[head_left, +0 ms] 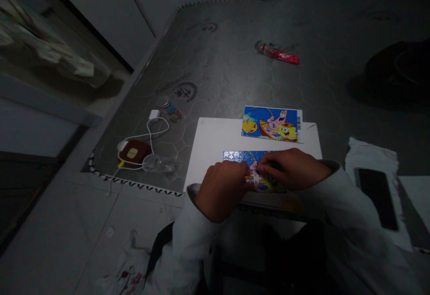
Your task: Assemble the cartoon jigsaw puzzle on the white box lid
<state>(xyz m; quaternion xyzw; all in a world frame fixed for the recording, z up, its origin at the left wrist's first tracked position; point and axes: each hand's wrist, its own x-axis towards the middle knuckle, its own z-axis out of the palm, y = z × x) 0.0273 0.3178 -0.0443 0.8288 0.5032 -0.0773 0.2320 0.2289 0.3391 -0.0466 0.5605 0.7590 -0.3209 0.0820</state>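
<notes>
The jigsaw puzzle (255, 181) lies flat on the white board (215, 139), close to the board's near edge, a wide blue strip with pink and yellow cartoon colouring. Interlocking seams show at its far left corner; pale patches mid-picture may be gaps, though it's too dim and covered to be sure.

A board (215, 147) lies at the mat's (221, 71) near edge. On it, the puzzle (243, 155) sits near, beneath the left hand (223, 187) and right hand (292, 167); a picture card (272, 125) overlaps the far edge. Left: bottle (160, 164), pouch (136, 152) farther left, charger (154, 114) and can (172, 110) behind. Far: a packet (280, 54). Right: a phone (378, 196) on a wrapper (371, 154).
</notes>
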